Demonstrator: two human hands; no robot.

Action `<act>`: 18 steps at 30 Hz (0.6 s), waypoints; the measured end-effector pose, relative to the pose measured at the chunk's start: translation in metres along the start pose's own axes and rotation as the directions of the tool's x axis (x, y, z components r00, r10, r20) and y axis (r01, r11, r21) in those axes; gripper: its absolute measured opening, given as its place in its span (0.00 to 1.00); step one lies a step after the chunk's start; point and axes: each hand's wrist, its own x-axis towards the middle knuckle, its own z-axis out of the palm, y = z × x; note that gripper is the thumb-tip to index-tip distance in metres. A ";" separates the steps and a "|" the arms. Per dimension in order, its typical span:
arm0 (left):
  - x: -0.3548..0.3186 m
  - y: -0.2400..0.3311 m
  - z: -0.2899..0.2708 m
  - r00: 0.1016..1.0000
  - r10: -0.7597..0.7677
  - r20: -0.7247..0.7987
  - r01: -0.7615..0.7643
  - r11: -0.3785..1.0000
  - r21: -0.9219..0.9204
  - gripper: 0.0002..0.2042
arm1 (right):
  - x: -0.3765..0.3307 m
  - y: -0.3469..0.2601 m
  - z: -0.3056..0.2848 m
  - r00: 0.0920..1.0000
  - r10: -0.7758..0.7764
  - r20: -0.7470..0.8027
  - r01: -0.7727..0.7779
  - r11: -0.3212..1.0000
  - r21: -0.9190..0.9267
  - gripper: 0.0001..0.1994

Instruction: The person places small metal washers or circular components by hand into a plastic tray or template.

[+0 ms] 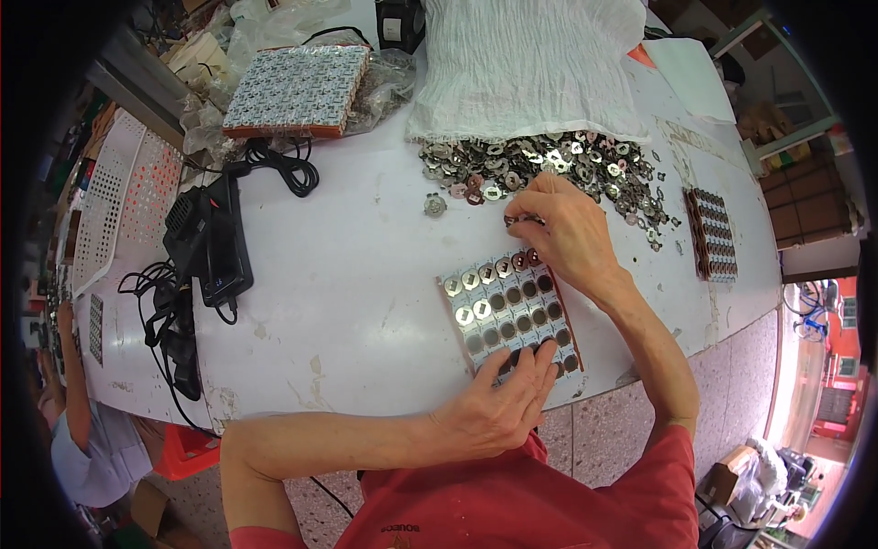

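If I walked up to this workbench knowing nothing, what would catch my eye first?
Probably the glittering heap of small metal discs spilling from a white cloth sack at the table's far edge. Nearer, the left hand steadies a gridded tray while the right hand pinches a few discs above it.

Small assembly workshop: worn white worktable (366, 265) strewn with a heap of small metal parts (549, 169), gridded trays of round cells (510, 309), a black power unit with cables (215, 238), perforated white crates (114, 197), open to the street.

head cam | steep downward view | close over white table (347, 274)
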 end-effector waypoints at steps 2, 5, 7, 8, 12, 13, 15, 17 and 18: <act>0.001 0.001 -0.001 1.000 -0.011 -0.003 0.011 1.000 -0.012 0.26 | 0.002 0.003 0.002 0.999 -0.037 -0.003 0.037 0.999 0.025 0.05; 0.000 0.001 0.000 1.000 -0.013 -0.002 0.013 0.999 -0.035 0.25 | 0.006 0.000 -0.004 0.998 0.057 -0.018 -0.053 0.980 0.190 0.05; 0.000 0.001 -0.001 1.000 -0.016 0.000 0.016 0.999 -0.031 0.26 | 0.006 0.000 -0.010 0.981 0.178 0.084 -0.196 0.892 0.408 0.05; 0.000 0.001 -0.001 1.000 -0.018 0.001 0.018 0.999 -0.027 0.26 | 0.005 0.000 -0.012 0.941 0.269 0.207 -0.339 0.736 0.586 0.05; 0.000 0.001 -0.001 1.000 -0.008 0.011 0.009 1.000 -0.025 0.26 | -0.008 -0.012 -0.013 0.886 0.332 0.322 -0.447 0.431 0.784 0.06; 0.000 0.002 0.000 1.000 -0.011 0.002 0.011 1.000 -0.017 0.27 | -0.011 -0.010 -0.014 0.890 0.299 0.345 -0.448 0.423 0.788 0.06; 0.001 0.002 0.000 1.000 -0.012 -0.006 0.012 1.000 -0.013 0.27 | -0.017 -0.012 -0.017 0.890 0.270 0.368 -0.452 0.413 0.791 0.07; 0.000 0.001 0.000 1.000 -0.004 0.010 0.005 1.000 -0.008 0.27 | -0.024 -0.019 -0.019 0.855 0.278 0.437 -0.518 0.464 0.718 0.09; 0.000 0.001 0.001 1.000 -0.006 0.012 0.006 1.000 -0.013 0.27 | -0.029 -0.024 -0.016 0.870 0.282 0.404 -0.491 0.428 0.759 0.07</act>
